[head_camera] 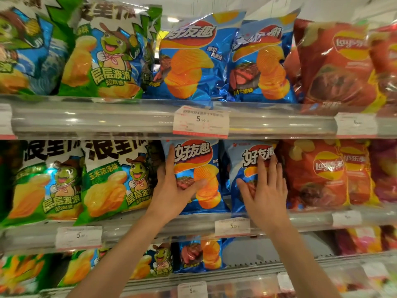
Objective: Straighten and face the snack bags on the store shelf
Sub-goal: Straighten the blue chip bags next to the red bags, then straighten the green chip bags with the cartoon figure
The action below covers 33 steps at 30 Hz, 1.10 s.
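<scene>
Two blue ridged-chip bags stand side by side on the middle shelf (193,224). My left hand (174,188) grips the left blue bag (204,168) at its left edge, thumb across the front and fingers along the side. My right hand (264,188) lies flat with spread, straight fingers on the front of the right blue bag (247,155), which leans slightly. Both bags face forward.
Green bags (107,181) stand to the left and red bags (315,175) to the right on the same shelf. The upper shelf (107,119) carries the same three kinds. Price tags (200,121) hang on the clear shelf rails. A lower shelf holds more bags (199,254).
</scene>
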Motion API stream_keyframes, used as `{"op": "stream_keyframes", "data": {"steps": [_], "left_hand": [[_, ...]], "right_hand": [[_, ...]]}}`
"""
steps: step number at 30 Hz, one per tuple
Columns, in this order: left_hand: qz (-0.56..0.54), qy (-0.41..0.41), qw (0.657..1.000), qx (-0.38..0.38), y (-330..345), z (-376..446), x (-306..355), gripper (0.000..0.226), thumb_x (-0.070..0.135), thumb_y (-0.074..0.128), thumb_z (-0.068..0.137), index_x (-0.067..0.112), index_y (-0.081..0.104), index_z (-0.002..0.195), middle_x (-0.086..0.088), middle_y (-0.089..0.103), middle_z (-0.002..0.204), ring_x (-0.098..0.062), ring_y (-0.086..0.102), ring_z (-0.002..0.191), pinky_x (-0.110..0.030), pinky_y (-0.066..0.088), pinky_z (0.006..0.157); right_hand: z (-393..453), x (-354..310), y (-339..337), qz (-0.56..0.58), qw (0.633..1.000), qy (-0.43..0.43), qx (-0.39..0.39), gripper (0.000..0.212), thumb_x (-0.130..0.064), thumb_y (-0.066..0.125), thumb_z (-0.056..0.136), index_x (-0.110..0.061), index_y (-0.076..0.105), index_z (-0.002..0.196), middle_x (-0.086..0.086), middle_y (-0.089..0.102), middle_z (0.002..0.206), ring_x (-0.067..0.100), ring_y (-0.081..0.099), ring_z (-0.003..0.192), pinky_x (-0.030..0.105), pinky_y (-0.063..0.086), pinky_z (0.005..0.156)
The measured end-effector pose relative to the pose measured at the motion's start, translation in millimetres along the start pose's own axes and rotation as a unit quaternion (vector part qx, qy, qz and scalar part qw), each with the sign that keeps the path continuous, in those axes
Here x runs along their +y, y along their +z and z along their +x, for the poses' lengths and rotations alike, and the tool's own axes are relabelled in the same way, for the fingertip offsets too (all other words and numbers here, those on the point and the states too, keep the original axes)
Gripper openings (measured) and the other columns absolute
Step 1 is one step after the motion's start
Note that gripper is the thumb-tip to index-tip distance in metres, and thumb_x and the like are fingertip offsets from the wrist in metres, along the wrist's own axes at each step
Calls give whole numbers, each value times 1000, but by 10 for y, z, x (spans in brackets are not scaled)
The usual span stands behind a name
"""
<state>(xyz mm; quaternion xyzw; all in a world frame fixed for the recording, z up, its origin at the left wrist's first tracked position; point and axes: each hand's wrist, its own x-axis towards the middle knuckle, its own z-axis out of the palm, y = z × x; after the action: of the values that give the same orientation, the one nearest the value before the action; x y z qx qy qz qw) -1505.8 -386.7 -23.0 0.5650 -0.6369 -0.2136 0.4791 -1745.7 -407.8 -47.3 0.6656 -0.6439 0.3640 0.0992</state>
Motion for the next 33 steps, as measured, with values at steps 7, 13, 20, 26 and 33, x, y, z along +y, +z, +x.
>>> {"op": "stream_keyframes", "data": {"steps": [7,13,20,26,33], "left_hand": [[43,-18,999,-17,68,-6,81,113,65,70,77,56,-16,149,-5,17,158,-29,47,133,-40,43,104],[17,-16,999,-27,27,-16,53,109,70,69,77,63,-14,147,-4,25,159,-25,55,127,-43,45,107],[-16,21,1000,8,-249,-272,112,66,48,59,95,48,25,151,14,42,148,14,50,117,-23,42,104],[-50,-15,997,52,-630,-734,21,41,31,62,96,34,52,136,23,65,112,8,61,102,-5,46,80],[-95,-43,990,92,-1115,-1063,-333,31,37,60,94,35,60,125,13,71,106,-7,67,100,-22,52,88]], "right_hand": [[13,-1,82,-1,1000,11,17,85,-71,23,93,-21,9,160,12,2,167,35,6,153,57,18,120],[13,13,7,48,999,9,-25,90,-78,24,87,-27,9,160,4,-4,168,25,-6,154,53,5,123],[-208,-59,-265,132,988,-19,83,35,-35,67,92,-15,65,121,10,52,140,31,44,130,48,38,105],[-623,-371,-352,326,942,67,-44,24,-33,63,93,-25,63,115,-13,68,93,2,64,82,20,52,70],[-1088,-699,-150,380,907,140,-119,18,-31,64,92,-32,65,110,-11,71,84,5,67,80,20,50,66]]}}
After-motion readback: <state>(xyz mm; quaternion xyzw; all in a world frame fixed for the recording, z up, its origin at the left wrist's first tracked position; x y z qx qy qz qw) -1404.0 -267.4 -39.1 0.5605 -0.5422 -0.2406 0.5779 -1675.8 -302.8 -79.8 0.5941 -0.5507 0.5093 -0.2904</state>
